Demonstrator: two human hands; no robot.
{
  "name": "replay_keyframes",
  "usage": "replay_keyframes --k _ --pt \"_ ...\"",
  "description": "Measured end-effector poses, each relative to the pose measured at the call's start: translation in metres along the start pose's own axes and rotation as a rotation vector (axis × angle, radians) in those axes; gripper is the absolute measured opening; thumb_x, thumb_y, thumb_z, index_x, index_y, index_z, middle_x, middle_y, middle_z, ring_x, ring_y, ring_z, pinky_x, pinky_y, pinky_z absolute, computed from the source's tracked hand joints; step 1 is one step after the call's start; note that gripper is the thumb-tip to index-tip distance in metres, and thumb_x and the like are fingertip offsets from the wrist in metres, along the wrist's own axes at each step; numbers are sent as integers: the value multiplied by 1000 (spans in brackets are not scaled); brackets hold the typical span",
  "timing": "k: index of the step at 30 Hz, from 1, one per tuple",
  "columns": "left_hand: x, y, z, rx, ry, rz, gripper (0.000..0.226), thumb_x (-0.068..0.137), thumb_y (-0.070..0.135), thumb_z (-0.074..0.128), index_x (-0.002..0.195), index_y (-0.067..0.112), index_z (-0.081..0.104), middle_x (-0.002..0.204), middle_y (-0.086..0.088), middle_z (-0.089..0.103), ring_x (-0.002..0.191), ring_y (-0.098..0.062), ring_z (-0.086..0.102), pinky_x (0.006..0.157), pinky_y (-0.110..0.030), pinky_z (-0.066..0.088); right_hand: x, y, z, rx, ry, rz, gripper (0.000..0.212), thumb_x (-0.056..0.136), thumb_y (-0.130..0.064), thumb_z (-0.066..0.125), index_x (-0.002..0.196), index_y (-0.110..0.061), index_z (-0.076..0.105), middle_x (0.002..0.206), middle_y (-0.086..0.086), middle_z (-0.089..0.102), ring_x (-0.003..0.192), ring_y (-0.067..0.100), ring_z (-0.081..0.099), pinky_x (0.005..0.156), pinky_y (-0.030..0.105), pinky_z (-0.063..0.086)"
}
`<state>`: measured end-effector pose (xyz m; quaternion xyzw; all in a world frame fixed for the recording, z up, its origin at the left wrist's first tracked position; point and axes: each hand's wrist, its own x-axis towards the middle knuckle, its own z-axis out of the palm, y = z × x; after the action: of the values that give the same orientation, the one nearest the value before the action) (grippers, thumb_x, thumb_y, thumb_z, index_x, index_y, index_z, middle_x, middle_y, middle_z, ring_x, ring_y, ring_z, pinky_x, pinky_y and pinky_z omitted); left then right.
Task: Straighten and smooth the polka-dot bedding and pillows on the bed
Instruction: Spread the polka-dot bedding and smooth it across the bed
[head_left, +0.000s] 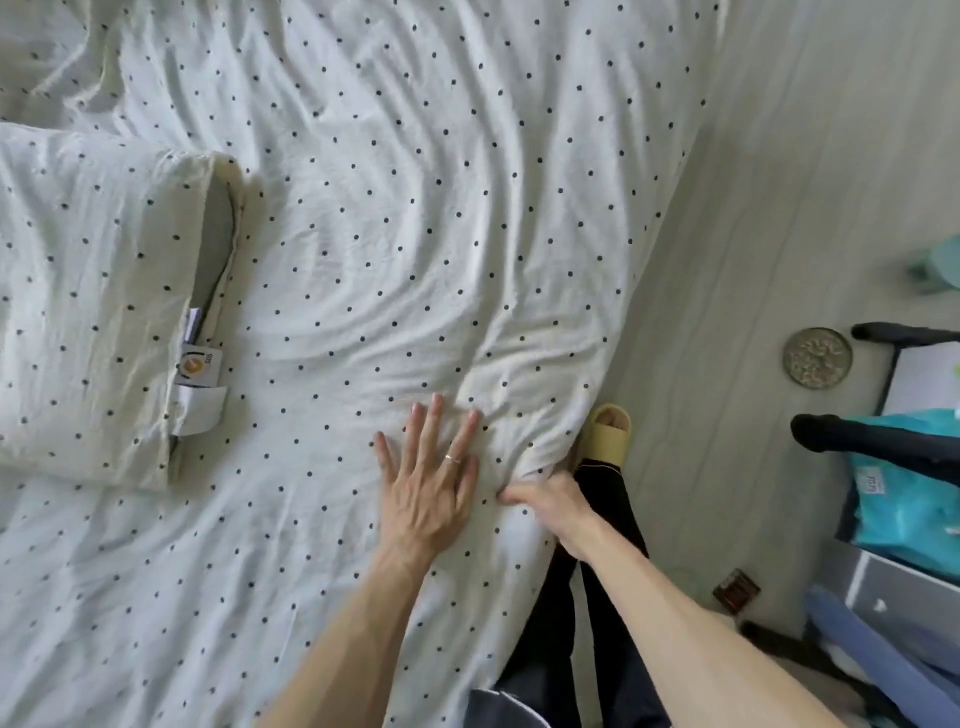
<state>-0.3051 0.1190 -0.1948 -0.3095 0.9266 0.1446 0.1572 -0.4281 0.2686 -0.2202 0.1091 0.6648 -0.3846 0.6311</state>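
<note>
step: smoothing sheet (415, 234) along its near right edge | left hand (426, 483) flat, fingers spread, pressing cloth | right hand (550, 499) clamped on bunched edge | pillow (88, 291) left, rumpled | next: probably pull edge taut, sweep ripples far

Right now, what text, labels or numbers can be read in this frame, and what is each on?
Tag at the pillow opening: orange logo, lettering beside it too small to read.
White label on the teal bag: characters blurred, unreadable.
Bedding: dots only, no text.
</note>
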Motion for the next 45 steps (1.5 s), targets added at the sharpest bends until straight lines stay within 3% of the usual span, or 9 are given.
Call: replay_keyframes --k 8,11,14,16,19,21,29,35,45 --pt "1 -24 -10 86 -34 1 59 99 54 23 156 50 8 168 9 -11 153 -29 -14 115 -73 1 -1 -12 3 -228 581 32 65 78 -22 78 133 -10 44 134 13 53 118 35 57 96 44 51" --pt "29 -34 -28 41 42 -30 58 99 50 28 156 49 14 169 7 -5 154 -28 -12 115 -73 0 -3 -48 34 -514 927 -527 77 83 -22 67 149 -7 33 158 22 27 142 42 35 110 50 34" --pt "69 -35 -47 -66 78 -57 56 104 44 34 155 51 13 168 8 -4 154 -27 -8 114 -71 2 8 -83 48 -958 670 -1083 79 92 -41 55 161 -24 23 171 10 7 157 30 9 124 54 8" --pt "92 -33 -58 -75 47 -58 56 105 43 33 155 52 11 169 8 -1 155 -26 -3 114 -70 9 28 -104 20 -1272 530 -912 77 96 -53 44 162 -39 8 172 3 -11 157 27 -12 121 64 -7" --pt "125 -28 -73 -55 7 -43 54 105 48 27 155 53 7 168 8 -6 154 -21 -5 114 -67 10 46 -143 -64 -1018 690 -7 79 95 -51 28 163 -28 -6 164 14 -32 146 40 -38 113 74 -14" --pt "147 -20 -81 -70 23 -18 55 103 50 25 155 52 5 168 8 -9 154 -20 -7 115 -67 8 47 -174 -104 -970 805 36 86 91 -46 34 163 -16 -1 165 19 -27 146 42 -36 116 71 -11" --pt "273 34 -102 -129 138 7 54 102 55 20 152 58 0 166 15 -12 153 -16 -14 117 -68 -5 71 -275 -77 -1155 697 -1146 74 99 -43 41 164 -24 11 172 5 2 158 23 -4 126 51 1" --pt "345 63 -128 -117 117 56 57 103 52 28 154 55 3 165 12 -17 153 -17 -17 120 -59 -9 113 -316 -212 -1005 680 -86 86 92 -76 5 162 -28 20 172 6 2 155 35 -16 119 70 -3" --pt "463 144 -252 -917 153 -505 89 92 65 48 152 1 30 133 -17 57 119 -20 56 107 -40 41 69 -500 -258 -424 931 -775 115 76 -33 86 159 -1 13 166 25 9 153 38 14 122 38 14"
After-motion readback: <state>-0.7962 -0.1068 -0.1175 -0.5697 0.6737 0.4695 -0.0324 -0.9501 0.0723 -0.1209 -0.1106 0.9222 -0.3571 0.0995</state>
